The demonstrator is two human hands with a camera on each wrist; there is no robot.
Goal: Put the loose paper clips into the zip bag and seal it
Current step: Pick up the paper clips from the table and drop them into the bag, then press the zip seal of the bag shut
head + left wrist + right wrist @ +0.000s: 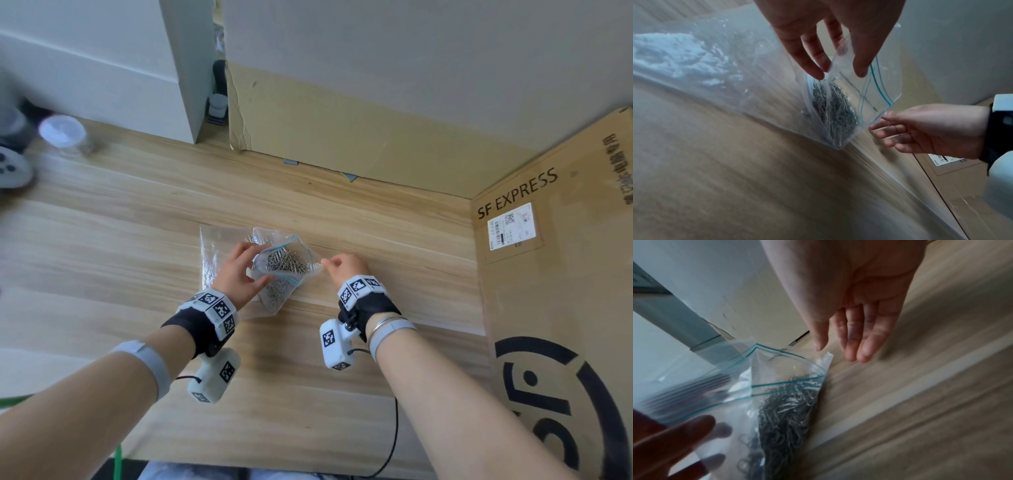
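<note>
A small clear zip bag (281, 301) with a blue zip line stands on the wooden table (102, 222), its mouth gaping. A heap of silver paper clips (286, 263) lies inside it. My left hand (254, 265) pinches the bag's left rim between thumb and fingers; the left wrist view shows that left hand (839, 71) on the bag (869, 97) above the clips (836, 113). My right hand (330, 263) is at the bag's right top corner with fingers straight. In the right wrist view, this right hand (838, 352) hangs just off the bag (777, 374) and clips (785, 415).
A larger clear plastic sheet (212, 253) lies under the bag. A tall SF EXPRESS cardboard box (555, 274) walls the right side and a cardboard panel (342, 120) stands at the back. A clear jar with a white lid (63, 133) sits far left.
</note>
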